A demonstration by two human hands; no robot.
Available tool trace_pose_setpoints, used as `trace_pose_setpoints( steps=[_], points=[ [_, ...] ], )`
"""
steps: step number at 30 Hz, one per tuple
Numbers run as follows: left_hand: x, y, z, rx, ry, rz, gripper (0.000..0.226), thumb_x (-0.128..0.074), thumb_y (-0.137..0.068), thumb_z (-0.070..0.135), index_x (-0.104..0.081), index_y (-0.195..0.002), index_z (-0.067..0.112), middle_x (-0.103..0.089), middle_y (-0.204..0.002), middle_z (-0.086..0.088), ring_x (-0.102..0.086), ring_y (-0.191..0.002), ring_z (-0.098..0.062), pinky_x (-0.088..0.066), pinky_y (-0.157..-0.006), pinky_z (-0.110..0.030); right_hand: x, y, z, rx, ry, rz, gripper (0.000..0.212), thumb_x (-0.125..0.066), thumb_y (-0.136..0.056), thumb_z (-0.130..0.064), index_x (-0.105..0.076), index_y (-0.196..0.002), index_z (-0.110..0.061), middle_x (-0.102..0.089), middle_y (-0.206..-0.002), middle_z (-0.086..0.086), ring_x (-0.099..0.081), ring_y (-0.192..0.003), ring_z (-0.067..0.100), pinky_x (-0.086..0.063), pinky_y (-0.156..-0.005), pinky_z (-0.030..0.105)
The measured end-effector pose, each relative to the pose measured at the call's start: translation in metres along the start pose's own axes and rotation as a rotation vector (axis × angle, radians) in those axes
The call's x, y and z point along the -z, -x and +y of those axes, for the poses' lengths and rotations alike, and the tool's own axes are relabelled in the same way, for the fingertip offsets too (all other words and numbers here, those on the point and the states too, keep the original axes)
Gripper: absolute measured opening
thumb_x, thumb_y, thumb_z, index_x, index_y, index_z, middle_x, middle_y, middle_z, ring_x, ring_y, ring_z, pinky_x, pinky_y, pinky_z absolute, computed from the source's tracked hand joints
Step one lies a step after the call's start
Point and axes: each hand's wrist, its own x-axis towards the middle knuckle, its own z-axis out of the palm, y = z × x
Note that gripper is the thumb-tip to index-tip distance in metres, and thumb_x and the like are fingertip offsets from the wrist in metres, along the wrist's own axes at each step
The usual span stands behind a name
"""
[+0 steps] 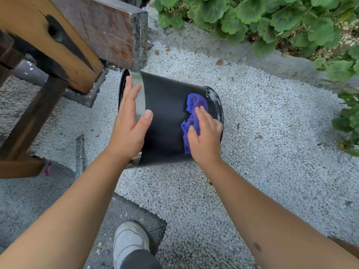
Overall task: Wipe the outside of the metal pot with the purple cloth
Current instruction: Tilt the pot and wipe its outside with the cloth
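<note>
Metal pot (165, 121) lies on its side over the white gravel (262, 142), long axis left to right, mouth left, base right. I see my left hand (130, 121) flat, fingers straight, by its rim; my right hand (206, 136) presses the purple cloth (194, 105), fingers curled over it, near the base.

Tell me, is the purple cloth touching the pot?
Touching. The head view shows the right hand pressing the purple cloth flat against the metal pot's dark side.
</note>
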Motion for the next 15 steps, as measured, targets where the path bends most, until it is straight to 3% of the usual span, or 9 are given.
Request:
trace_pose_setpoints(
  steps=[3, 4, 6, 8, 10, 11, 13, 15],
  points=[
    [-0.001, 0.006, 0.000, 0.106, 0.041, 0.236, 0.060, -0.050, -0.091, 0.041, -0.045, -0.142, 0.009, -0.042, -0.153, -0.005, -0.039, -0.137, 0.003, -0.032, -0.111, -0.019, 0.008, -0.009, 0.008, 0.025, 0.039, -0.011, 0.047, -0.057, -0.090, -0.010, -0.051, -0.137, -0.009, -0.055, -0.140, 0.006, -0.040, -0.114, 0.021, -0.032, -0.101, 0.029],
    [-0.004, 0.008, 0.003, 0.147, 0.102, 0.323, 0.052, -0.053, -0.089, 0.037, -0.050, -0.135, 0.011, -0.056, -0.138, 0.001, -0.051, -0.123, 0.007, -0.039, -0.102, -0.015, 0.010, -0.013, 0.010, 0.050, 0.052, -0.010, 0.046, -0.057, -0.088, -0.010, -0.052, -0.134, -0.008, -0.058, -0.135, 0.006, -0.041, -0.110, 0.018, -0.033, -0.098, 0.030],
    [-0.008, 0.011, 0.009, 0.214, 0.197, 0.401, 0.040, -0.056, -0.086, 0.034, -0.053, -0.122, 0.018, -0.062, -0.113, 0.015, -0.058, -0.098, 0.011, -0.046, -0.088, -0.013, 0.014, -0.022, 0.012, 0.047, 0.068, -0.025, 0.045, -0.057, -0.087, -0.012, -0.054, -0.132, -0.010, -0.062, -0.127, 0.004, -0.046, -0.107, 0.021, -0.032, -0.092, 0.026],
    [-0.005, 0.016, 0.009, 0.239, 0.313, 0.267, 0.042, -0.058, -0.086, 0.027, -0.047, -0.126, 0.024, -0.061, -0.123, 0.010, -0.059, -0.110, 0.003, -0.047, -0.095, -0.020, 0.018, -0.029, 0.008, -0.016, 0.055, -0.035, 0.045, -0.059, -0.086, -0.016, -0.056, -0.131, -0.017, -0.065, -0.119, -0.002, -0.054, -0.104, 0.020, -0.033, -0.088, 0.019],
    [0.002, 0.022, 0.005, 0.219, 0.357, -0.032, 0.067, -0.056, -0.085, 0.014, -0.030, -0.143, 0.035, -0.045, -0.144, 0.016, -0.051, -0.126, -0.002, -0.044, -0.098, -0.019, 0.026, -0.038, 0.000, -0.208, -0.137, 0.030, 0.045, -0.060, -0.081, -0.023, -0.057, -0.125, -0.031, -0.064, -0.105, -0.015, -0.059, -0.092, 0.002, -0.039, -0.079, 0.009],
    [0.006, 0.023, 0.002, 0.205, 0.297, -0.180, 0.082, -0.055, -0.084, 0.011, -0.018, -0.150, 0.042, -0.033, -0.149, 0.024, -0.047, -0.132, -0.003, -0.042, -0.099, -0.018, 0.031, -0.046, -0.003, -0.333, -0.298, 0.096, 0.042, -0.059, -0.079, -0.023, -0.057, -0.120, -0.036, -0.064, -0.102, -0.016, -0.061, -0.086, 0.000, -0.045, -0.076, 0.011],
    [0.011, 0.019, 0.000, 0.132, 0.051, -0.356, 0.100, -0.056, -0.082, 0.015, 0.005, -0.152, 0.051, -0.018, -0.151, 0.032, -0.033, -0.142, -0.006, -0.036, -0.107, -0.025, 0.042, -0.065, -0.008, -0.585, -0.686, 0.211, 0.028, -0.055, -0.079, -0.018, -0.055, -0.106, -0.026, -0.063, -0.091, -0.004, -0.064, -0.074, 0.013, -0.052, -0.064, 0.026],
    [0.010, 0.012, 0.005, 0.046, -0.072, -0.378, 0.105, -0.057, -0.082, 0.020, 0.017, -0.150, 0.051, -0.016, -0.158, 0.027, -0.029, -0.142, 0.003, -0.031, -0.108, -0.023, 0.055, -0.079, -0.007, -0.748, -1.155, 0.176, 0.008, -0.046, -0.083, -0.016, -0.044, -0.076, -0.016, -0.044, -0.061, -0.003, -0.041, -0.046, 0.013, -0.037, -0.045, 0.021]
  ],
)
